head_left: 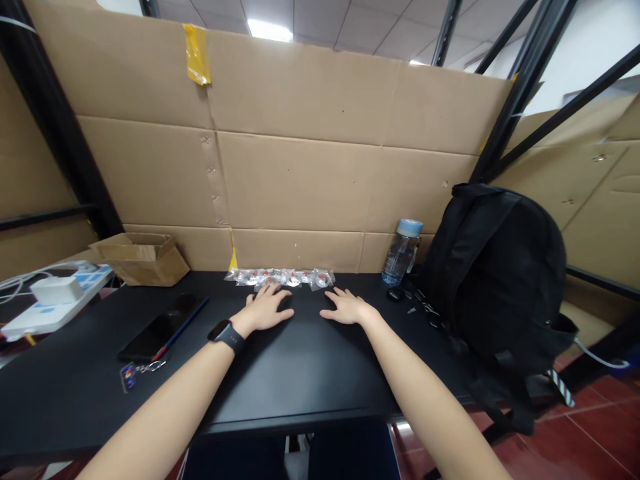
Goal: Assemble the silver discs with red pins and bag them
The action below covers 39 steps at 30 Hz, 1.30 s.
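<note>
My left hand [267, 309] lies flat on the black table [300, 373], fingers spread, with a black watch on its wrist. My right hand [346, 308] rests flat beside it, fingers also apart. Neither hand holds anything. Just beyond the fingertips, a row of several small clear plastic bags [283, 277] with red and white parts inside lies against the cardboard wall. The left hand's fingertips nearly touch the nearest bag.
A black phone [159, 331] with a pen and a keychain [131, 373] lies at the left. An open cardboard box [140, 257] and a white power strip [53, 300] sit further left. A water bottle [403, 252] and black backpack [495, 280] stand at the right.
</note>
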Tool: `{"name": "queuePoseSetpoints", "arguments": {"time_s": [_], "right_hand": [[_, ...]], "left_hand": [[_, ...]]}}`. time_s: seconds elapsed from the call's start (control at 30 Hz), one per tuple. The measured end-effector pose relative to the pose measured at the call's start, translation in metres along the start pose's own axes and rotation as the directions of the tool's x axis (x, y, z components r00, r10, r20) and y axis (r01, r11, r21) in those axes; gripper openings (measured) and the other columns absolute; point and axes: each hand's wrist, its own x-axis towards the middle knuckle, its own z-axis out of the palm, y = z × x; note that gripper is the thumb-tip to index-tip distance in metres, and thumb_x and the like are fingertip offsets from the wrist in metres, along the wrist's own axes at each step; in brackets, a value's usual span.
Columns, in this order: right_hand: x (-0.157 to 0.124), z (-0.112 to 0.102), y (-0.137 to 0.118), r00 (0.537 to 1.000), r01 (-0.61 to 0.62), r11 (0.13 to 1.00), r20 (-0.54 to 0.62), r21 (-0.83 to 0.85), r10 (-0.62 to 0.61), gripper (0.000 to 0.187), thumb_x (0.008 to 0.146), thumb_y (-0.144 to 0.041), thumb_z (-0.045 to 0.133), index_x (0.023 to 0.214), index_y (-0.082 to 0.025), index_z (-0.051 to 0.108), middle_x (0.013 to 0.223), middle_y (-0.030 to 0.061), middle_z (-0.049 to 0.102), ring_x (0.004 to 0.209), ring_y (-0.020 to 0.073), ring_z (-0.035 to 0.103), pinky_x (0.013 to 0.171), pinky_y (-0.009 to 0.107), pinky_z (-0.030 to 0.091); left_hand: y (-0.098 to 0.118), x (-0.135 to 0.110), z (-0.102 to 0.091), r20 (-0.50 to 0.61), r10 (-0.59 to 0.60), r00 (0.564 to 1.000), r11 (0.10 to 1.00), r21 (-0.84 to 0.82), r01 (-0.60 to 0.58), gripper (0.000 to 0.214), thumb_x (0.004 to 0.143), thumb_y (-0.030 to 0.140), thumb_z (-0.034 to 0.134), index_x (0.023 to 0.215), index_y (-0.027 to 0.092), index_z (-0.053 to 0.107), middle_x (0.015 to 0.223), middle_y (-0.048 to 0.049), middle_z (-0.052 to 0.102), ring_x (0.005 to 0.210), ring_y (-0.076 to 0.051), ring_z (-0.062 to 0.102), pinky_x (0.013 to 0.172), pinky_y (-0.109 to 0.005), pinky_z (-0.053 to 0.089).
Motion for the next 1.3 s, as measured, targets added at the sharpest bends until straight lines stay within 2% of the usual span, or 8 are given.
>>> {"name": "queuePoseSetpoints", "arguments": {"time_s": [0.1,0.23,0.4,1.3], "right_hand": [[-0.004,0.0,-0.008,0.996,-0.045,0.999,0.081,-0.003,0.045,0.095,0.079,-0.08,0.052,0.158,-0.036,0.023,0.169,0.0049,0.008,0.152,0.0478,0.006,0.113,0.073,0.014],[-0.009,0.0,-0.016,0.994,-0.036,0.999,0.099,-0.014,0.038,0.09,0.081,-0.074,0.055,0.158,-0.037,0.025,0.169,0.0044,0.011,0.15,0.051,0.01,0.112,0.07,0.022],[-0.01,0.002,-0.017,0.997,-0.021,1.0,0.07,0.004,0.021,0.082,0.084,-0.067,0.058,0.156,-0.039,0.031,0.168,0.0049,0.015,0.148,0.0525,0.014,0.112,0.069,0.025],[-0.01,0.002,-0.015,0.999,-0.002,1.0,0.054,-0.026,0.004,0.082,0.083,-0.068,0.056,0.156,-0.038,0.031,0.168,0.0054,0.018,0.148,0.0501,0.019,0.112,0.065,0.027]], "left_hand": [[0.016,-0.005,0.003,0.174,-0.034,0.984,0.999,-0.008,0.036,0.075,0.084,0.076,0.045,0.151,0.044,0.037,0.168,-0.0044,0.016,0.151,-0.048,0.008,0.1,-0.083,0.023],[0.02,-0.007,0.001,0.259,-0.03,0.965,0.999,-0.014,0.035,0.076,0.086,0.078,0.04,0.154,0.046,0.029,0.168,-0.001,0.012,0.151,-0.049,0.005,0.096,-0.089,0.014],[0.016,-0.006,-0.002,0.257,-0.026,0.966,0.999,-0.032,0.035,0.076,0.085,0.077,0.045,0.153,0.046,0.033,0.168,-0.0019,0.014,0.151,-0.049,0.007,0.099,-0.087,0.017],[0.014,-0.006,-0.001,0.255,-0.007,0.967,0.998,-0.053,0.021,0.078,0.083,0.075,0.048,0.153,0.046,0.033,0.168,-0.0015,0.014,0.151,-0.048,0.007,0.1,-0.087,0.017]]}}
